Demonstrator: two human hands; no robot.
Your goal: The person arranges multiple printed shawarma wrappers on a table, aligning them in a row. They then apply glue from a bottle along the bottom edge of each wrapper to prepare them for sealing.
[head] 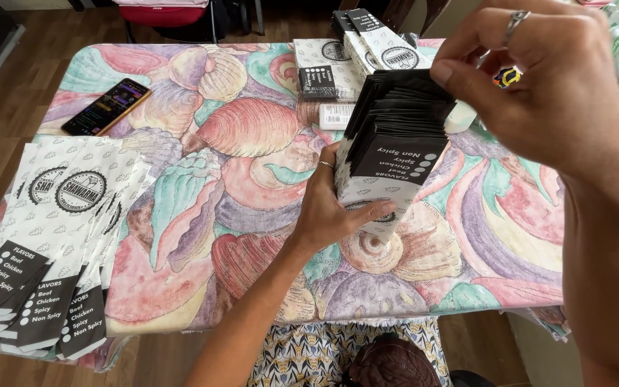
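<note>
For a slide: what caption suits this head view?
Left hand grips a stack of paper sleeves; right hand fingers its top edge.

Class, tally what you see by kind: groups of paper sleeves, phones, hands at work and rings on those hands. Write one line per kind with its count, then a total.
Groups of paper sleeves: 3 (held stack, fanned pile, far pile)
Phones: 1
Hands: 2 (left hand, right hand)
Rings: 2 ()
Total: 8
</note>
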